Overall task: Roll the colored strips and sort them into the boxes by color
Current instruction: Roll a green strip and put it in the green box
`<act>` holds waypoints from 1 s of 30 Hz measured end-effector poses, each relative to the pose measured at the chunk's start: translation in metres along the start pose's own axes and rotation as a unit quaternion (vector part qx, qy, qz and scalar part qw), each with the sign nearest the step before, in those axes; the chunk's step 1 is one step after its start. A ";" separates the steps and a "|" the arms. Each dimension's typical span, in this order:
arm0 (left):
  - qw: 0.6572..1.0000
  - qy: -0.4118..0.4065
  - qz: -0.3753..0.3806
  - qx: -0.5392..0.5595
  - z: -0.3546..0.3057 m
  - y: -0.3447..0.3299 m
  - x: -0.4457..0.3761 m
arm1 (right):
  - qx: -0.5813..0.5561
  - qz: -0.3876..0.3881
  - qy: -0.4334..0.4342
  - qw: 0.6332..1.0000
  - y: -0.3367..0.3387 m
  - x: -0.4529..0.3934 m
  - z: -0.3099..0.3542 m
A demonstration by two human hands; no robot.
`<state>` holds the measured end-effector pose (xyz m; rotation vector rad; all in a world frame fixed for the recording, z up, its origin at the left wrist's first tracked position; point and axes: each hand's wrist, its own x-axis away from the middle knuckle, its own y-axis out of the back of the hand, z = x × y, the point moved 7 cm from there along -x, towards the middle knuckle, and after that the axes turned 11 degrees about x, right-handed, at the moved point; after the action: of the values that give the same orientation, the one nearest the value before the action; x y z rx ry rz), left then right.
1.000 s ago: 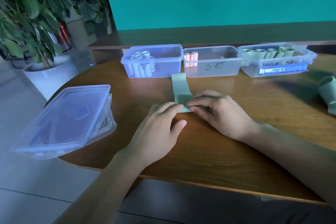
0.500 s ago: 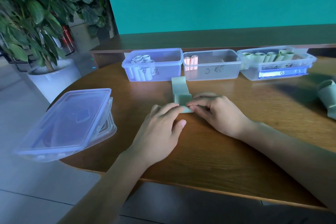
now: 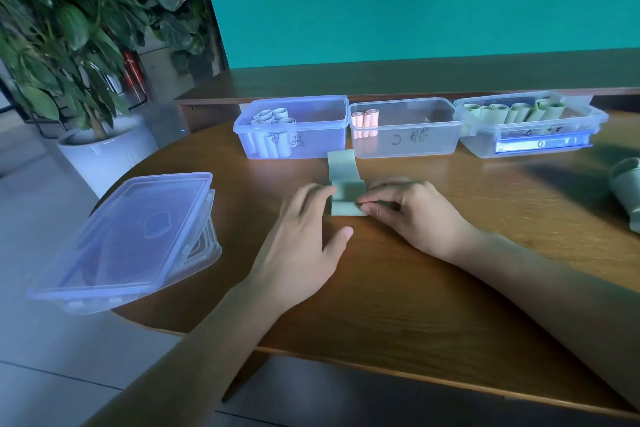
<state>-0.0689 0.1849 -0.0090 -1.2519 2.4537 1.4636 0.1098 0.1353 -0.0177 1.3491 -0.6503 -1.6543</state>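
— While the right hand (image 3: pixel 412 215) pinches the green strip (image 3: pixel 343 180) at its near, folded end, what could slip?
— That curl may spring flat; the left hand (image 3: pixel 304 239) only rests straight fingers against its edge.
— And its lie?
— Between both hands on the table (image 3: pixel 415 305), long axis running away from them toward the boxes.

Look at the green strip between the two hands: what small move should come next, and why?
Probably keep rolling the green strip away from the body toward its free end. Only the near end is turned over; the rest lies flat toward the boxes. The left hand touches its left edge with straight fingers and the right hand pinches its right edge, so both are placed to roll.
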 end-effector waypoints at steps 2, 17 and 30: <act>1.000 -0.003 0.004 -0.005 -0.001 -0.001 -0.002 | -0.005 0.002 0.002 1.000 0.000 -0.001 -0.001; 0.997 -0.014 0.016 -0.074 0.000 -0.011 -0.016 | -0.013 -0.002 -0.002 1.000 0.004 -0.007 -0.002; 0.994 -0.045 0.005 -0.098 0.000 -0.013 -0.021 | -0.007 0.016 -0.013 1.000 -0.003 -0.018 -0.013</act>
<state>-0.0459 0.1946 -0.0101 -1.1748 2.3098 1.7596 0.1216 0.1544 -0.0147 1.3031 -0.6708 -1.6503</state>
